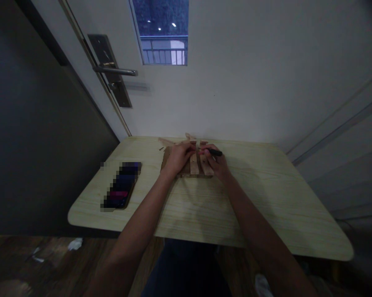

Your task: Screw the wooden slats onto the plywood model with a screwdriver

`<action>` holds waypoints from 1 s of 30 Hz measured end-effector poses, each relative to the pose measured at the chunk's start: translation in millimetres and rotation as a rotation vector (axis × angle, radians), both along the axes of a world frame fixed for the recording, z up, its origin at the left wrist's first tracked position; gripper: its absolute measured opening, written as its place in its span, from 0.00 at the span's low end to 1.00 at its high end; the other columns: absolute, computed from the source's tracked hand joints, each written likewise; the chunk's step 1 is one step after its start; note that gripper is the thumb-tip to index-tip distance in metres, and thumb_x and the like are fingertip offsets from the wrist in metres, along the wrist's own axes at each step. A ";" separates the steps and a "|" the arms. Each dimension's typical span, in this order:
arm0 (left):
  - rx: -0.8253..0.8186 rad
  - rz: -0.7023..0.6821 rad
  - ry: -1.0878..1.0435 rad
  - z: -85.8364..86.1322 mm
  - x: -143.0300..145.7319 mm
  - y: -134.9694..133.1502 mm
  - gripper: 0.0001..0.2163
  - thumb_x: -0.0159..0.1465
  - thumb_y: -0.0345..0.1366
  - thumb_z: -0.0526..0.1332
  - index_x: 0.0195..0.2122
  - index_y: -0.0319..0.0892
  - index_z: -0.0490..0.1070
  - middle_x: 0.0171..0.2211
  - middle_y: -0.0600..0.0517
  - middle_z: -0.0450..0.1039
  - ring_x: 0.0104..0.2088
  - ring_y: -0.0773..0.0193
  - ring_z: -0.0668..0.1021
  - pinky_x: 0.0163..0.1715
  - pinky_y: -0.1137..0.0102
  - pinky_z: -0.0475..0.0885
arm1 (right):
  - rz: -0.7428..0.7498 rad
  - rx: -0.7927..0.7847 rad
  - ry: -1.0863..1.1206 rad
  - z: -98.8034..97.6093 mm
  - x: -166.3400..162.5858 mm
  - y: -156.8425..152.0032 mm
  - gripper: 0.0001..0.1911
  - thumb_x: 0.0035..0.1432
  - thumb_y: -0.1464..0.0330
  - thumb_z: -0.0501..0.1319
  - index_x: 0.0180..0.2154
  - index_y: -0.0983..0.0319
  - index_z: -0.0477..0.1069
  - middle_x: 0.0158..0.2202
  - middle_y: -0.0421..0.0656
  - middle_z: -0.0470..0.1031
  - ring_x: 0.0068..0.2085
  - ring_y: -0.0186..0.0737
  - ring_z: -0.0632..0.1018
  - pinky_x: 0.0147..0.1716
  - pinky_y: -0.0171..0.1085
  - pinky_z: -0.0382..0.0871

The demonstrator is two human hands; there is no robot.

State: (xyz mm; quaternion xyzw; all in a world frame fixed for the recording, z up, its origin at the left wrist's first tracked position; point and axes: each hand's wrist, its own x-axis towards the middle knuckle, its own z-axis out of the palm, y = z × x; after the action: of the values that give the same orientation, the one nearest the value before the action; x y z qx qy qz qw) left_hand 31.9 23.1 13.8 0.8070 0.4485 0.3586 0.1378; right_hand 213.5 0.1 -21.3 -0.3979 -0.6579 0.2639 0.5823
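Forearms [144,216] reach forward, left hand [178,157] touching, grip unclear, a twelve-to-six wooden strip [194,165] at its three o'clock, right hand [216,162] clasping a black tool [216,152].

The phone [124,187] lies on the table [278,198], left of the board [185,170]. Two strips [194,165] lie on the board.

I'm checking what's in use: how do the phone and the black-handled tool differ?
The phone lies on the table; the black-handled tool is held in the right hand.
The phone is broad and flat; the tool's handle is slim.
The phone's screen shows a pinkish-red patch; the tool's handle looks plain black.
Both look mostly dark.
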 end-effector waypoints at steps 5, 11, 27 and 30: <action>-0.043 0.018 -0.020 -0.6 0.4 1.1 0.05 0.64 0.31 0.67 0.39 0.45 0.81 0.39 0.51 0.84 0.40 0.57 0.84 0.46 0.64 0.77 | -0.005 -0.002 -0.002 1.0 -0.4 0.5 0.19 0.64 0.47 0.58 0.38 0.55 0.72 0.35 0.41 0.77 0.42 0.41 0.77 0.46 0.43 0.70; -0.072 0.040 -0.029 1.5 1.0 0.7 0.03 0.63 0.30 0.67 0.36 0.44 0.81 0.36 0.51 0.84 0.38 0.57 0.83 0.43 0.66 0.75 | 0.009 -0.013 0.005 1.5 -0.9 -0.9 0.18 0.64 0.48 0.58 0.38 0.55 0.72 0.35 0.40 0.77 0.41 0.41 0.78 0.46 0.43 0.70; -0.089 0.051 -0.016 4.0 1.9 1.3 0.04 0.63 0.30 0.68 0.34 0.45 0.82 0.34 0.50 0.84 0.36 0.57 0.82 0.41 0.65 0.74 | -0.001 -0.015 0.054 -0.1 -3.4 -1.2 0.18 0.62 0.47 0.60 0.37 0.54 0.72 0.35 0.40 0.78 0.41 0.41 0.79 0.46 0.44 0.71; -0.083 0.050 -0.016 4.0 1.7 0.6 0.04 0.63 0.30 0.68 0.35 0.46 0.82 0.34 0.51 0.84 0.36 0.57 0.83 0.42 0.65 0.75 | -0.039 0.015 0.096 6.5 -3.3 -4.7 0.19 0.63 0.48 0.59 0.38 0.55 0.73 0.33 0.41 0.79 0.40 0.41 0.79 0.47 0.45 0.72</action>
State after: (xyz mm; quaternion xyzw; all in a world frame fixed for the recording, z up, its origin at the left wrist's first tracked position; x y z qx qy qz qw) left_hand 33.6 23.7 17.8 0.7862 0.4817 0.3497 0.1658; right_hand 210.3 -4.6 -14.8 -0.3931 -0.6233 0.2664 0.6213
